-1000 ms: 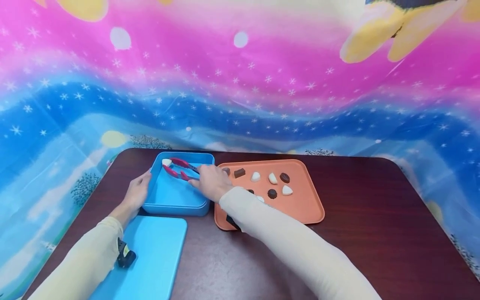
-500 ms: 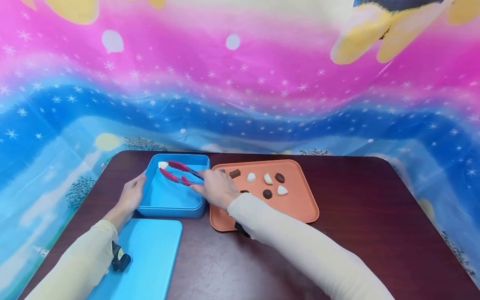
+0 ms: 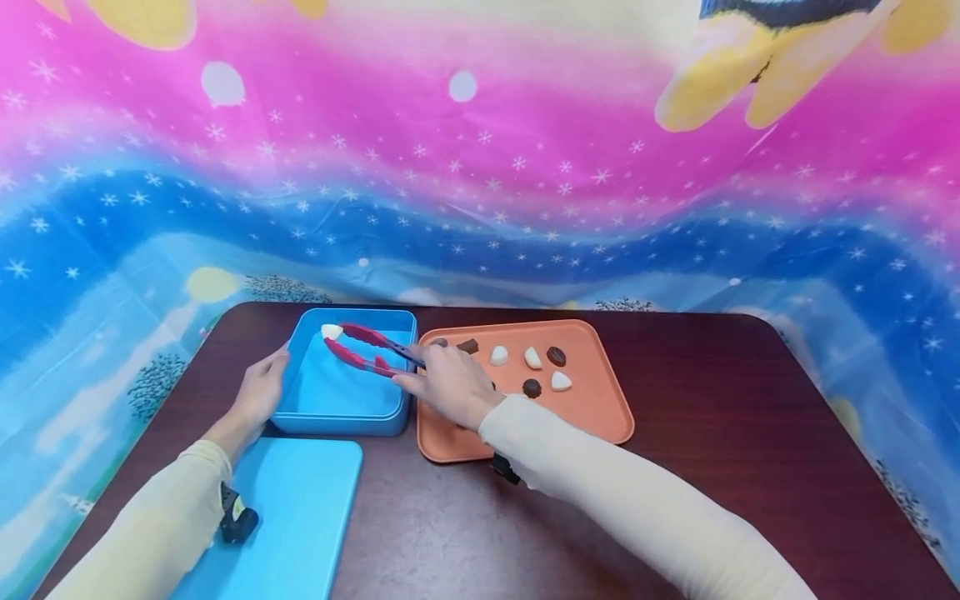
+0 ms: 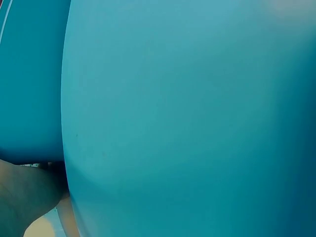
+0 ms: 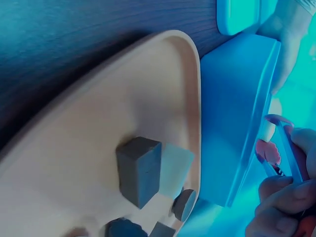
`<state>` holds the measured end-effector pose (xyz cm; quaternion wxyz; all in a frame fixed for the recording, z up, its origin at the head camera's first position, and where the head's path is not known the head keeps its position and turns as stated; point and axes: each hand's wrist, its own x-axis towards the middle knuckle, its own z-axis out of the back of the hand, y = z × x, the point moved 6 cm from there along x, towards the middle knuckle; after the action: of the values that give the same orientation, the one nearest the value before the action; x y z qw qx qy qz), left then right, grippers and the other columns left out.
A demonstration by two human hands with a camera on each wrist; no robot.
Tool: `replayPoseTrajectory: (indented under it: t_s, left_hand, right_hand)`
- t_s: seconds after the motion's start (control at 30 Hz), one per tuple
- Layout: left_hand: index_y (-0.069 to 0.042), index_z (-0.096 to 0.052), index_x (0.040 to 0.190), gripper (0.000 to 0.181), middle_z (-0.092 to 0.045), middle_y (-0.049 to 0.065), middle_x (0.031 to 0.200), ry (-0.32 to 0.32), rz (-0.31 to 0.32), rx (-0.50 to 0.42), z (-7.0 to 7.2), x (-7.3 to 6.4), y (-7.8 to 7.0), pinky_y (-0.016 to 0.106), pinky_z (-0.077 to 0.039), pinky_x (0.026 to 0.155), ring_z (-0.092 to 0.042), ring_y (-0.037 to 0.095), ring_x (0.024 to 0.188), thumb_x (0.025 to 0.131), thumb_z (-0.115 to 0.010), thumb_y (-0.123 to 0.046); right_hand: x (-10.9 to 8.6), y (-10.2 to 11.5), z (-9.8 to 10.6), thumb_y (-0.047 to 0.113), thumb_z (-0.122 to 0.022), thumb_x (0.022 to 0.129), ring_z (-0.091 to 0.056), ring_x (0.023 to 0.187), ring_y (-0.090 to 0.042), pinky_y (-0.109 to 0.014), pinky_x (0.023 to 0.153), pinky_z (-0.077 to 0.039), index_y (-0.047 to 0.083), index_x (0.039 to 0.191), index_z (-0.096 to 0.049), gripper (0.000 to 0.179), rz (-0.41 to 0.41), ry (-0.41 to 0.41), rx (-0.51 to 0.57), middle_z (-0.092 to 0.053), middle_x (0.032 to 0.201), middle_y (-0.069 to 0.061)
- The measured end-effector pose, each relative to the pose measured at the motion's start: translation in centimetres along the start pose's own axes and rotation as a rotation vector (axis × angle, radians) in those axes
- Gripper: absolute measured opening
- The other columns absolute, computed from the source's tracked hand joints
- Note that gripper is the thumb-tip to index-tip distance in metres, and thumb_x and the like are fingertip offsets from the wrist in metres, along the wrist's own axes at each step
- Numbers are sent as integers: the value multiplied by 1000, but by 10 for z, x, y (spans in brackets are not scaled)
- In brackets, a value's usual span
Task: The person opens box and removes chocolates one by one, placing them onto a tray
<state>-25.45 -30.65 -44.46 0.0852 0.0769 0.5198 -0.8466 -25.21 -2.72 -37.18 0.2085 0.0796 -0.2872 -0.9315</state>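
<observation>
My right hand [image 3: 453, 379] holds red-tipped tongs [image 3: 365, 335] over the inside of an open blue box [image 3: 337, 423]. Between the tong tips sits a small white chocolate-like piece [image 3: 332, 332], in the box's far left part. In the right wrist view, curled fingers [image 5: 281, 205] squeeze the tong arms beside the box. My left hand [image 3: 261, 390] lies against the outside of the box's left wall, its fingers fairly straight along it. Only a part of that hand [image 4: 29, 195] shows in the left wrist view.
An orange tray [image 3: 611, 421] right of the box bears several brown and white chocolate-like pieces [image 3: 561, 381]. Nearer to me lies a flat blue lid [image 3: 300, 500], partly under the left forearm. A patterned cloth [image 3: 480, 192] hangs behind the dark table [image 3: 720, 433].
The tongs have drawn a little to the right with the white piece between their tips, away from the box's left wall. The left hand keeps its place on the box.
</observation>
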Motion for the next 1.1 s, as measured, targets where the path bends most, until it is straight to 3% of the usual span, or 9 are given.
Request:
replayPoseTrajectory:
  t_s: [0.1, 0.33, 0.6, 0.8, 1.03, 1.1]
  left_hand:
    - [-15, -3, 163, 64, -3, 15, 171, 7, -7, -10, 0, 0, 0, 66, -12, 125, -4, 44, 157, 109, -13, -50]
    - [-13, -2, 162, 65, -2, 17, 171, 18, -8, -18, -1, -2, 1, 66, -11, 126, -2, 44, 157, 110, -13, -49]
    - [-12, -1, 162, 65, 0, 16, 171, 25, -24, -20, -1, -3, 0, 65, -9, 126, 0, 44, 157, 110, -13, -48]
    - [-11, -2, 162, 65, -1, 16, 171, 24, -16, -23, -2, -2, 1, 64, -9, 126, 0, 43, 157, 110, -13, -48]
    - [-11, -2, 162, 65, -1, 17, 171, 20, -12, -27, -1, -1, 0, 64, -9, 126, 0, 43, 157, 110, -13, -48]
    - [-12, -2, 162, 65, -1, 16, 171, 21, -12, -29, -1, -1, 0, 64, -9, 126, 0, 43, 157, 110, -13, -48]
  right_hand:
    - [-5, -4, 2, 50, -64, 97, -41, 39, -16, -22, 36, -27, 23, 148, -54, 58, -10, 6, 31, -45, 54, 2]
    - [-18, -13, 9, 51, -63, 97, -42, 37, -16, -22, 36, -28, 25, 150, -52, 60, -29, 8, 31, -42, 48, 3]
    - [-33, -23, 14, 46, -64, 98, -48, 40, -15, -24, 39, -25, 25, 141, -60, 48, -8, 3, 72, -50, 50, 3]
    - [-47, -32, 20, 46, -68, 95, -47, 41, -16, -23, 38, -25, 24, 148, -54, 59, -45, -31, 83, -53, 54, 2]
    - [-62, -39, 28, 47, -69, 94, -38, 39, -13, -21, 37, -23, 24, 148, -55, 60, -49, -42, 88, -68, 64, 1]
    - [-66, -42, 31, 47, -70, 94, -35, 40, -12, -21, 38, -22, 25, 147, -56, 59, -50, -53, 86, -62, 59, 3]
